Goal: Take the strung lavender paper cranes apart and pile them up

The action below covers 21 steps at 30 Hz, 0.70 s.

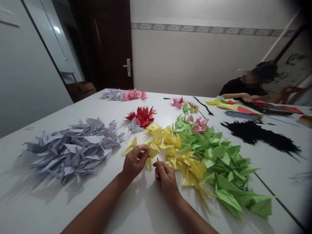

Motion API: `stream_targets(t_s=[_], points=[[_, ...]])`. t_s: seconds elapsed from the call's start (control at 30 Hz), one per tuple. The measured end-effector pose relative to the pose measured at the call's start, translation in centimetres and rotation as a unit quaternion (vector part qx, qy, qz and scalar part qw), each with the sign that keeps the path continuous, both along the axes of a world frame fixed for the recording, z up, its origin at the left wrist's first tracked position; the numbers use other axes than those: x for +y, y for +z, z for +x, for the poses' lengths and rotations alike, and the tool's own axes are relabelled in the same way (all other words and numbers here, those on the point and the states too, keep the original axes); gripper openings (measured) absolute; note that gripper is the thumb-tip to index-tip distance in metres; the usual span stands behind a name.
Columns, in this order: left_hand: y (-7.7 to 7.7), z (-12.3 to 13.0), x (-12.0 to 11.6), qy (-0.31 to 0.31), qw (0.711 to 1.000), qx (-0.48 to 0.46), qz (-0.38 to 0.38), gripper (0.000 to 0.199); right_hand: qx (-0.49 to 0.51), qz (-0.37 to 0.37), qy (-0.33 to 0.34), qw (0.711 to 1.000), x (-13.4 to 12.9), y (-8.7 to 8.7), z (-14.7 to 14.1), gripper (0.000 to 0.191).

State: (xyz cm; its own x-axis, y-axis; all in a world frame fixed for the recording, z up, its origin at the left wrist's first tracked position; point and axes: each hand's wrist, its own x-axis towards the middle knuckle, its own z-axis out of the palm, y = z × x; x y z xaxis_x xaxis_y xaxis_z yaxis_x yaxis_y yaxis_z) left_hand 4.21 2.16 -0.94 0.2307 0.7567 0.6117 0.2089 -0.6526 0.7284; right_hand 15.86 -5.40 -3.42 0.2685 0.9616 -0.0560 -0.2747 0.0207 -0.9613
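Note:
Between the thumb and fingers of my left hand (134, 160) is a yellow folded paper crane (153, 150), held just above the white table. My right hand (166, 175) is closed in a pinch close beside it, and a small dark, thin tip shows at its fingertips; I cannot make out what it is. A heap of yellow paper cranes (175, 143) lies just beyond and to the right of my hands. Green paper cranes (226, 169) are piled against the yellow ones. Left of my left hand spreads a large pile of grey-lilac paper cranes (75, 149).
Red cranes (143, 116) lie ahead, with pink cranes (133, 94) at the far edge. On the right are a bundle of black thread-like strands (255, 131) and coloured paper sheets (234, 106). A person in black (243, 89) sits at the far right. A seam crosses the white table (138, 211).

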Motion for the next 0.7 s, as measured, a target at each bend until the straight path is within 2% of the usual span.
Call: stream_targets(t_s=[0.1, 0.17, 0.33, 0.5, 0.7], points=[[0.1, -0.2, 0.2, 0.024, 0.999, 0.011, 0.024, 0.018, 0.04, -0.01, -0.014, 0.999, 0.0, 0.3, 0.0, 0.045], [0.2, -0.3, 0.4, 0.024, 0.997, 0.031, 0.066, 0.015, 0.065, -0.007, -0.03, 0.997, 0.0, 0.4, 0.1, 0.047], [0.8, -0.4, 0.2, -0.059, 0.982, 0.078, 0.16, 0.017, 0.107, 0.01, -0.05, 0.993, 0.1, 0.4, 0.4, 0.041], [1.1, 0.0, -0.3, -0.103, 0.979, 0.076, 0.16, 0.012, 0.116, 0.019, -0.05, 0.992, 0.3, 0.1, 0.5, 0.04], [0.4, 0.4, -0.4, -0.143, 0.977, 0.089, 0.132, 0.006, 0.102, 0.022, -0.033, 0.994, 0.3, -0.1, 0.5, 0.04]])
